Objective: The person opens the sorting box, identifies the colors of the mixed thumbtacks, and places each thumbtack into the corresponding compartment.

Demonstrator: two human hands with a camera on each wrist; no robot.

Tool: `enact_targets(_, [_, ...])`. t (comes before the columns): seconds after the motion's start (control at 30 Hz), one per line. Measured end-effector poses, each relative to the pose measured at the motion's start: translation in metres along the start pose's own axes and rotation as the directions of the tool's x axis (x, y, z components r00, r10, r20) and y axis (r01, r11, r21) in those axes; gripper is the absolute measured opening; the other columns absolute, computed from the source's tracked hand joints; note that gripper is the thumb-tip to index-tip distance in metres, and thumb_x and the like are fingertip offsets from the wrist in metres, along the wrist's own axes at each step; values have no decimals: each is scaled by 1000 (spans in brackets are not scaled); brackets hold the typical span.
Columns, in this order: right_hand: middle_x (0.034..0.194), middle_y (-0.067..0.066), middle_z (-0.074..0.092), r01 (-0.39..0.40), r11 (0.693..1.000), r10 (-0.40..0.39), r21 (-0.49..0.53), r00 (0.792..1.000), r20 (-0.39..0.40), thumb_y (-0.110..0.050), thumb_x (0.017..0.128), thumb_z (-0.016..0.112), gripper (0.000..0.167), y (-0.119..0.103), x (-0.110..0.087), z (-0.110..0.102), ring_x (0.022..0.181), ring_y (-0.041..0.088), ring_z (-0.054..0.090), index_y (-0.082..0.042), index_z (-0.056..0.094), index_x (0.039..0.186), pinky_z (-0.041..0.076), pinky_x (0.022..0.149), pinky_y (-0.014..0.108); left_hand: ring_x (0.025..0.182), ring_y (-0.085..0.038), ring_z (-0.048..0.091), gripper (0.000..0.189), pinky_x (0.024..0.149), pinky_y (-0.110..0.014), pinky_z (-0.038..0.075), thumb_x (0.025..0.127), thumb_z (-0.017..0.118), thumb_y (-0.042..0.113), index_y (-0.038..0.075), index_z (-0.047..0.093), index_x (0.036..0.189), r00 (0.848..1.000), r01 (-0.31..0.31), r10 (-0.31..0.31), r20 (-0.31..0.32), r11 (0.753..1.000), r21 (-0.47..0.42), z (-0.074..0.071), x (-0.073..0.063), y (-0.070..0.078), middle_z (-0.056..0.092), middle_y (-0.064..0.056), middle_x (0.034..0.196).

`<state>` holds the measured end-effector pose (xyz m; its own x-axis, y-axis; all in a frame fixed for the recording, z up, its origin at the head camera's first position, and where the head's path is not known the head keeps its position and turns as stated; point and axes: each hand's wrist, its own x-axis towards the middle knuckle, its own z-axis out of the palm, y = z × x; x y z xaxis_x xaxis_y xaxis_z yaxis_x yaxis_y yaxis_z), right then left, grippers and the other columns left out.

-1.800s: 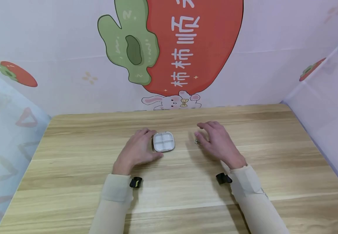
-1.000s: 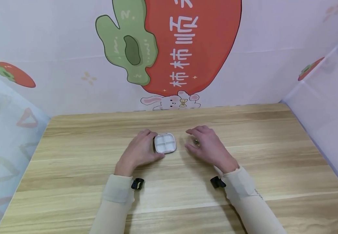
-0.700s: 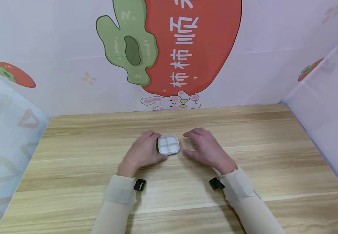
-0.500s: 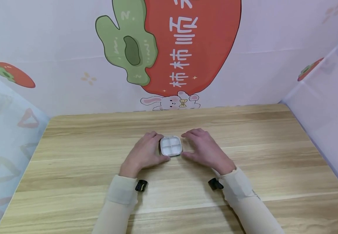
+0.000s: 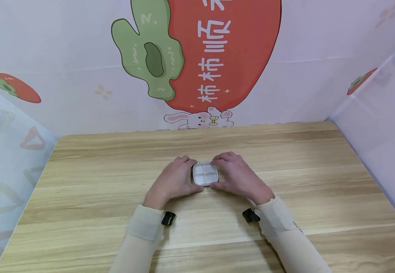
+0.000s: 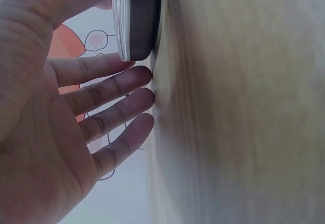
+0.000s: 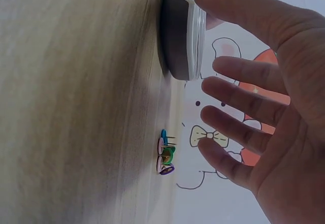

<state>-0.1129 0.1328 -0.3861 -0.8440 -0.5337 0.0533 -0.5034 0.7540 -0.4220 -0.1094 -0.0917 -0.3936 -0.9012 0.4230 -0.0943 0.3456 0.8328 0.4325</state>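
A small pill box [image 5: 205, 174] with a clear lid, several white compartments and a dark base sits on the table between both hands. My left hand [image 5: 174, 180] holds its left side, thumb at the near edge and index finger at the far edge. At the right side, my right hand [image 5: 239, 176] grips it between thumb and index finger, the thumb on the lid's front lip in the right wrist view. The other fingers of both hands are spread and relaxed. A little cluster of coloured thumbtacks [image 7: 166, 154] lies beside the right hand, hidden in the head view.
The wooden table [image 5: 91, 197] reaches back to a printed cloth backdrop [image 5: 81, 41] with a persimmon and a rabbit. Cloth also hangs along the left and right sides. A black camera strap is on each wrist.
The left hand has slid the pill box to the right. My right hand has moved left from beside the thumbtacks and now touches the box. The lid stays down.
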Motion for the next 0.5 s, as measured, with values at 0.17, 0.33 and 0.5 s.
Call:
enact_targets(0.17, [125,7,65,-1,1000,1,5,1000,22,-36,75,91,58,0,0,0,122,28,53,-7,72,122,42,105,50,110,-22,55,75,101,-41,46,75,88,48,9,63,132,1000,2,-2,3,1000,0,2,0,2,61,-4,123])
enact_targets(0.33, [126,7,64,-2,1000,2,6,1000,31,-36,76,91,59,0,-1,1,122,27,53,-5,72,122,42,105,49,111,-22,55,75,101,-41,46,75,88,48,7,62,132,1000,-3,3,4,1000,-4,2,0,2,61,-5,123])
enact_targets(0.5, [126,6,64,-5,1000,5,6,999,38,-36,76,91,59,0,-1,1,121,26,52,-5,73,122,42,105,48,112,-23,55,76,101,-40,46,75,88,48,8,62,134,1000,6,-6,7,1000,-2,2,0,2,60,-5,124])
